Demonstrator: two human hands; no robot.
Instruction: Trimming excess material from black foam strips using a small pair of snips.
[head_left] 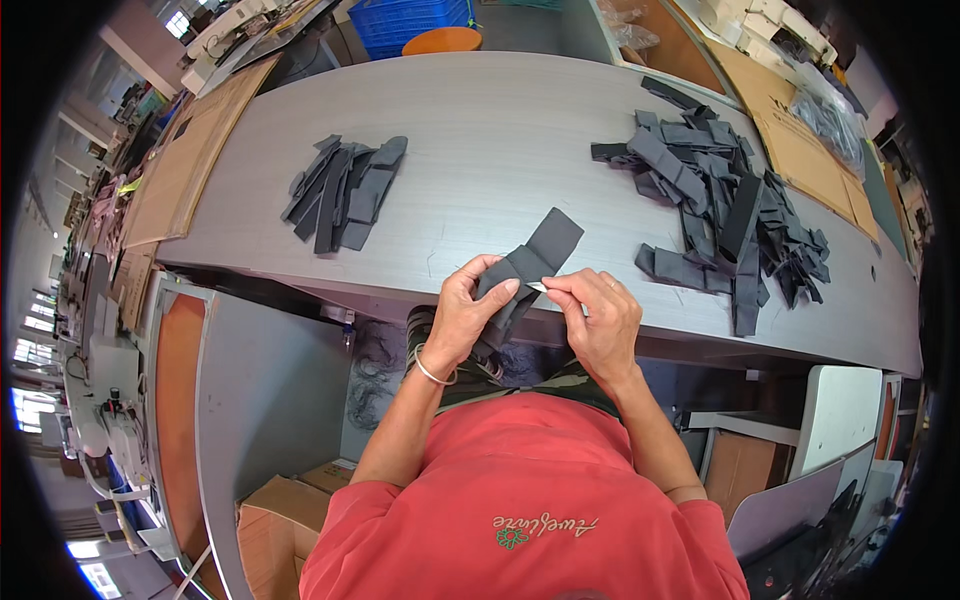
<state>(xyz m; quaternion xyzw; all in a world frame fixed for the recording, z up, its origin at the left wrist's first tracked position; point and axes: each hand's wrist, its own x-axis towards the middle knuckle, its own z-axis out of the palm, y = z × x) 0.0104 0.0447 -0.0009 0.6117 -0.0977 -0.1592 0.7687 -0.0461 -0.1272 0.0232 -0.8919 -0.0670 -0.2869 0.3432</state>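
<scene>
My left hand (468, 312) is closed around a folded dark grey fabric strip (552, 243), thumb on top, above the table's near edge. The strip slants up to the right, and its lower end hangs below my fingers. My right hand (604, 322) is closed in a pinch on a small pale pointed tool (538, 287). Its tip touches or nearly touches the strip; most of it is hidden in my fingers, so its exact kind is unclear. A small pile of similar strips (350, 195) lies to the left. A larger, tangled heap of strips (700, 185) spreads on the right.
The grey table (480, 130) curves across in front of me. Cardboard sheets (205, 150) lean along its left end, and more cardboard (780, 130) lies at the right. Beyond the far edge stand a blue crate (410, 22) and an orange round stool (442, 41). An open carton (280, 525) sits below left.
</scene>
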